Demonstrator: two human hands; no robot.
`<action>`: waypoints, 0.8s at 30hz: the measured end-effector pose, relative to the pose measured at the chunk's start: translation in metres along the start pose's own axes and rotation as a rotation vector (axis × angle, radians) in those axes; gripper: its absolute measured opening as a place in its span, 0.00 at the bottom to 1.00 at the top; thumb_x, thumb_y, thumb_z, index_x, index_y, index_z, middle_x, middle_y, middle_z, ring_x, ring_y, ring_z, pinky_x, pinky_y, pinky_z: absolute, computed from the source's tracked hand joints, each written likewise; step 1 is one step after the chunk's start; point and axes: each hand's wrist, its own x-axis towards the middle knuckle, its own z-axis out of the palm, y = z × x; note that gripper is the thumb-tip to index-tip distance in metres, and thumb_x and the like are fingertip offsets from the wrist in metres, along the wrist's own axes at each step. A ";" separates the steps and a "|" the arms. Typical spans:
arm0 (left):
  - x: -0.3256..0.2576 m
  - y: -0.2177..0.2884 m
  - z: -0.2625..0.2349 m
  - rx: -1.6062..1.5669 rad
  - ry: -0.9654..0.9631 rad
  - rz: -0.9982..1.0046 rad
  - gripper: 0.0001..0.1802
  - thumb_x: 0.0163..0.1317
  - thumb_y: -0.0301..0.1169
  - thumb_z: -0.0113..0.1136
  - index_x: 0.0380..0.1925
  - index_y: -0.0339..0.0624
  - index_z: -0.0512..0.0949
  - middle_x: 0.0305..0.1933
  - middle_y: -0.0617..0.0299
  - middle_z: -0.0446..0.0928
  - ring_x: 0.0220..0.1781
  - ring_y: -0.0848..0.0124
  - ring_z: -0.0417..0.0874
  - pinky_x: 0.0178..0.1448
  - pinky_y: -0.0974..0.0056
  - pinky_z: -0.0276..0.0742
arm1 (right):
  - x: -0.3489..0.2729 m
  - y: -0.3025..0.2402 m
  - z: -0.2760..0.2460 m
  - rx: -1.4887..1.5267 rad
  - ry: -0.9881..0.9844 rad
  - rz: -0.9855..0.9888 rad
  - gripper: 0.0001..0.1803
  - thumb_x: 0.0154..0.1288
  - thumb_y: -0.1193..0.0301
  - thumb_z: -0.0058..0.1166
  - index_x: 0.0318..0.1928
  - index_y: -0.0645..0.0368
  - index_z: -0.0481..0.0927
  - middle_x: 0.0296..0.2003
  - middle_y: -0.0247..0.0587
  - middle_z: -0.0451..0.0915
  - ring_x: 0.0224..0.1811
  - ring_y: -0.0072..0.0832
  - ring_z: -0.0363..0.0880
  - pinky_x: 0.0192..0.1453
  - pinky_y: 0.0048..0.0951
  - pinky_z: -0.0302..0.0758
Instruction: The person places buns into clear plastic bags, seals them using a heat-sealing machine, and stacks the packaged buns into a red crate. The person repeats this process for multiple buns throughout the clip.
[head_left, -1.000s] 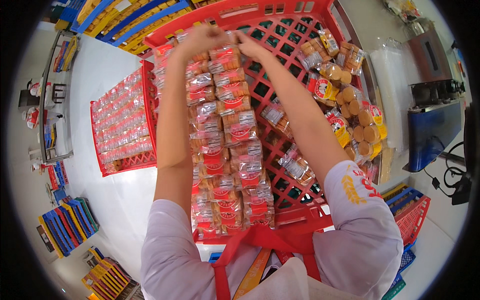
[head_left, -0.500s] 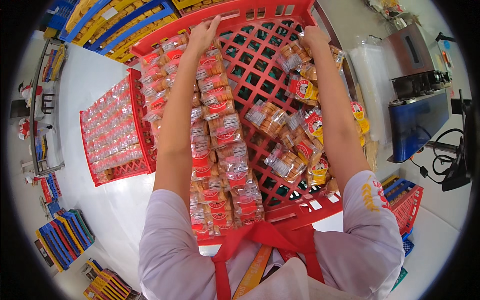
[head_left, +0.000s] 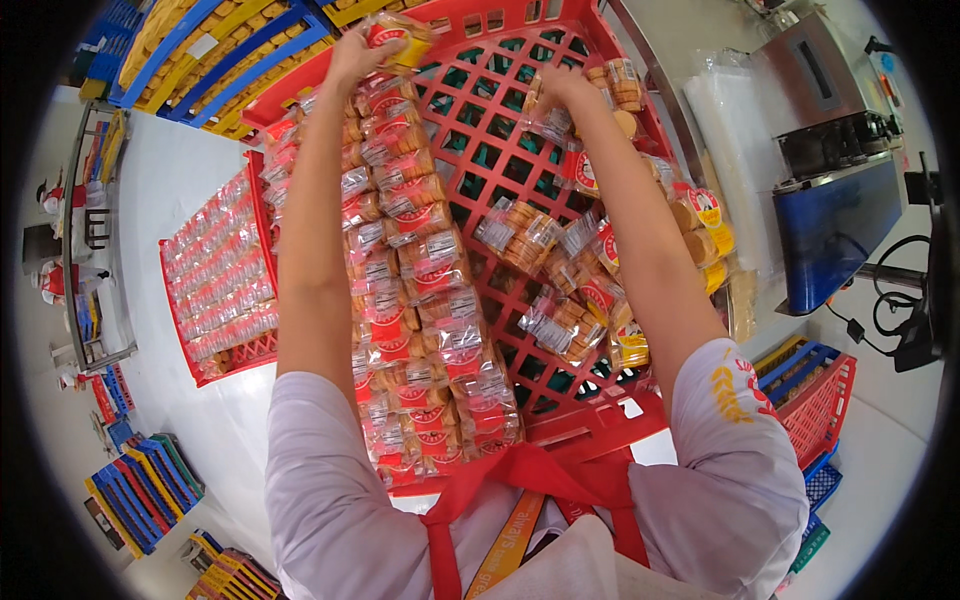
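Observation:
A large red lattice crate (head_left: 585, 435) lies before me. At its far left edge, my left hand (head_left: 355, 58) is closed round a clear pack of round cookies (head_left: 410, 45) with a red and yellow label, above the far end of the rows. Near the far right, my right hand (head_left: 562, 86) has its fingers bent down on another clear cookie pack (head_left: 546, 118); its fingertips are partly hidden. Packed rows of cookie packs (head_left: 435, 265) fill the crate's left side. Loose cookie packs (head_left: 525, 235) lie jumbled on the right, partly under my right forearm.
A second red crate (head_left: 262, 215) full of packs stands to the left. Stacked blue and yellow crates (head_left: 225, 75) rise at the far left. Along the right are clear plastic bags (head_left: 735, 150), a metal machine (head_left: 815, 75) and a blue panel (head_left: 838, 235).
My left hand has moved left and now holds a cookie pack that did not show in it before. My right hand has shifted left, away from the crate's right wall.

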 end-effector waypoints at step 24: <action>-0.318 0.129 0.058 -1.039 -0.125 -0.233 0.36 0.48 0.25 0.72 0.56 0.35 0.65 0.48 0.53 0.75 0.50 0.70 0.77 0.54 0.63 0.76 | -0.305 -0.099 -0.045 1.839 -0.045 -0.032 0.31 0.64 0.53 0.55 0.59 0.60 0.64 0.54 0.37 0.71 0.52 0.27 0.74 0.49 0.29 0.73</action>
